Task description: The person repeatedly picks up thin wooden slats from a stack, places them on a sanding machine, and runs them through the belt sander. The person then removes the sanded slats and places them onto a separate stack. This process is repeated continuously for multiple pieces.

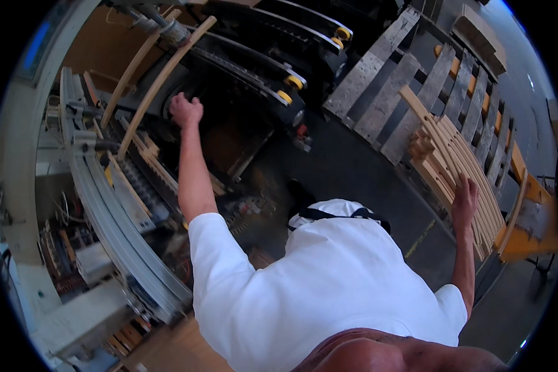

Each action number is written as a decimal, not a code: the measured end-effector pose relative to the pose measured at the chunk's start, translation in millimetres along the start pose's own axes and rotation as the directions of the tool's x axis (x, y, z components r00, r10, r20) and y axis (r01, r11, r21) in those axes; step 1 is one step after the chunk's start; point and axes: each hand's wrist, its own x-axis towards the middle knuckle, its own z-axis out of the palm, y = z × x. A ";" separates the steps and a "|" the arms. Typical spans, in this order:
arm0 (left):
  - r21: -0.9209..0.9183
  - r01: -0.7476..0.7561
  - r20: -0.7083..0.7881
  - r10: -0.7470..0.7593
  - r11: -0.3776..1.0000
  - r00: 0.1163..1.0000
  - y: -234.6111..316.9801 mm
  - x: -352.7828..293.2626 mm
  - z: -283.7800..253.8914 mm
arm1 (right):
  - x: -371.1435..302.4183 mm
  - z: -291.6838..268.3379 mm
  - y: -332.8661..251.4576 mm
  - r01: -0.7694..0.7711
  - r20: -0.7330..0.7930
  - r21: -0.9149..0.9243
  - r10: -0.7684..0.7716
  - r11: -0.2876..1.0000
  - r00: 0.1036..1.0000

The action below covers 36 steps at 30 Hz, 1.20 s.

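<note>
My left hand (186, 110) reaches out over the machine, its fingers loosely bent and apart, with nothing visible in them. Beside it, two long curved wooden slats (161, 77) stand slanted in the machine, their upper ends near a metal head (175, 32). On the right, my right hand (465, 201) is at a stack of pale curved wooden slats (477, 186). Its fingers close on one wooden slat (425, 115) that lies askew on top and sticks out past the others. The palm side of this hand is hidden.
Grey metal rails (105, 211) edge the machine on the left. Dark conveyor arms with yellow rollers (294, 82) stand ahead. A worn wooden pallet (384, 102) lies at the far right, near a yellow metal frame (530, 229). Dark floor (347, 161) runs between the machine and the stack.
</note>
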 end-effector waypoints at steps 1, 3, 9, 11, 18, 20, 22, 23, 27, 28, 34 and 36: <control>0.108 0.032 0.050 -0.037 0.994 0.998 -10.4 28.4 -5.5 | 13.3 0.6 -23.2 0.010 -0.002 0.027 -0.010 1.000 1.000; 0.231 0.174 0.088 -0.199 0.957 0.976 -36.4 73.7 -8.8 | 43.4 2.9 -70.5 0.043 0.012 0.096 -0.044 0.994 0.999; 0.281 0.014 0.219 -0.078 0.960 0.973 -36.8 118.9 -24.0 | 137.2 6.7 -188.5 0.230 0.089 0.230 -0.255 0.946 0.963; 0.303 -0.034 0.147 -0.012 0.952 0.989 -51.1 115.2 -20.2 | 179.9 21.9 -222.9 0.285 0.111 0.295 -0.329 0.912 0.938; -0.262 -0.142 0.385 0.238 0.955 0.891 54.5 -40.6 -64.1 | 321.1 108.4 -358.6 0.616 0.110 0.404 -0.704 0.677 0.702; -0.347 -0.118 0.421 0.267 0.930 0.867 74.1 -92.9 -72.1 | 351.0 141.7 -419.0 0.688 0.131 0.438 -0.799 0.578 0.587; -0.440 -0.111 0.427 0.316 0.891 0.847 83.7 -131.3 -78.5 | 373.5 175.1 -479.8 0.772 0.076 0.454 -0.882 0.445 0.464; -0.480 -0.128 0.443 0.365 0.868 0.819 88.6 -147.0 -84.9 | 380.7 193.6 -507.7 0.809 0.049 0.447 -0.913 0.382 0.404; -0.426 -0.045 0.535 0.291 0.904 0.793 100.2 -197.0 -109.9 | 384.5 254.2 -625.4 0.880 -0.022 0.433 -0.974 0.193 0.224; -0.394 -0.005 0.556 0.243 0.919 0.795 100.4 -205.0 -115.9 | 379.7 259.0 -651.9 0.885 -0.019 0.433 -0.980 0.170 0.198; -0.218 0.281 0.598 -0.099 0.935 0.795 101.0 -242.1 -166.7 | 377.6 294.2 -744.3 0.917 -0.072 0.359 -0.975 0.172 0.211; -0.171 0.378 0.601 -0.207 0.910 0.772 100.2 -261.3 -181.1 | 393.4 313.8 -763.7 0.909 -0.112 0.296 -0.935 0.292 0.337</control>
